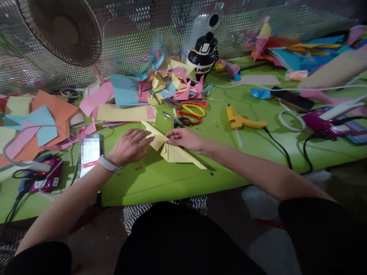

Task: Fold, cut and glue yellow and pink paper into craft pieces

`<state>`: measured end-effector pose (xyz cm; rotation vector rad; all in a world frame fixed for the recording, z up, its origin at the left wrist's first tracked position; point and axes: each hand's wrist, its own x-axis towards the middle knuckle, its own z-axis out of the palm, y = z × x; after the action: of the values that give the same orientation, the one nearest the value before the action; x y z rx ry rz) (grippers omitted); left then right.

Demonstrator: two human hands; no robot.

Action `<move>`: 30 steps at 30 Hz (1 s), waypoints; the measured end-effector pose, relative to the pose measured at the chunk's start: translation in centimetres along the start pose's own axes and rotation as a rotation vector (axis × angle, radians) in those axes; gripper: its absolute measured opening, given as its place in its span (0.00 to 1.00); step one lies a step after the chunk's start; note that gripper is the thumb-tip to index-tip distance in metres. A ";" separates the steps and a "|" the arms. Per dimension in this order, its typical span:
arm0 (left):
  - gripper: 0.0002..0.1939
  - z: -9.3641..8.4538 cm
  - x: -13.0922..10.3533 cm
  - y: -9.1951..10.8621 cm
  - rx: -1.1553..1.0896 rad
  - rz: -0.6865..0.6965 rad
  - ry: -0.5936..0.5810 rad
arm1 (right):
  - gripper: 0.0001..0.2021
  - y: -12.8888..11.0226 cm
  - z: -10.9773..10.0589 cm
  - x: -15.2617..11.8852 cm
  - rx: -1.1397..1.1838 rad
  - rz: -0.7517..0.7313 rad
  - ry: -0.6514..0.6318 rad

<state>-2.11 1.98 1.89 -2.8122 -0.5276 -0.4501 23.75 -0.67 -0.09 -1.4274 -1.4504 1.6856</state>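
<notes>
Black clothing [160, 244] fills the bottom centre of the frame. Beyond it, near mid-frame, folded yellow paper [179, 156] lies on the green table [137, 187], its long axis slanting from upper left to lower right. The right hand [187, 139] pinches its middle folds; the left hand [129, 147], fingers loosely spread, is over its upper-left wing, contact unclear.

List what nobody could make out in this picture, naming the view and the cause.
All in the head view:
- Underside of the folded yellow paper: faces the green table.
- Paper beneath the left hand: covered by fingers.
- Text on the phone: pixelated or too small.
- Top of the fan: cut off by the upper edge.
- Full wording on the bottle: curves out of sight.
</notes>
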 end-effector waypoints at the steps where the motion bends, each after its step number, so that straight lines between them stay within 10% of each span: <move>1: 0.18 0.2 -0.3 0.3 -0.008 0.010 -0.012 | 0.08 0.2 -0.1 0.1 0.018 -0.005 0.002; 11: 0.13 1.7 -0.3 1.6 -0.023 -0.045 -0.102 | 0.09 0.1 0.1 -0.3 -0.006 0.020 -0.027; 20: 0.12 1.5 -0.6 2.6 -0.086 -0.064 -0.139 | 0.09 0.7 0.8 -1.5 -0.835 -0.511 0.195; 30: 0.12 2.0 -0.2 3.2 -0.352 -0.353 -0.046 | 0.07 0.4 0.5 -0.4 -0.803 -0.405 0.112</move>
<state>-0.51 -0.41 -0.55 -3.0711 -1.0583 -0.5979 23.55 -1.32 -0.35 -1.4093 -2.2951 0.7755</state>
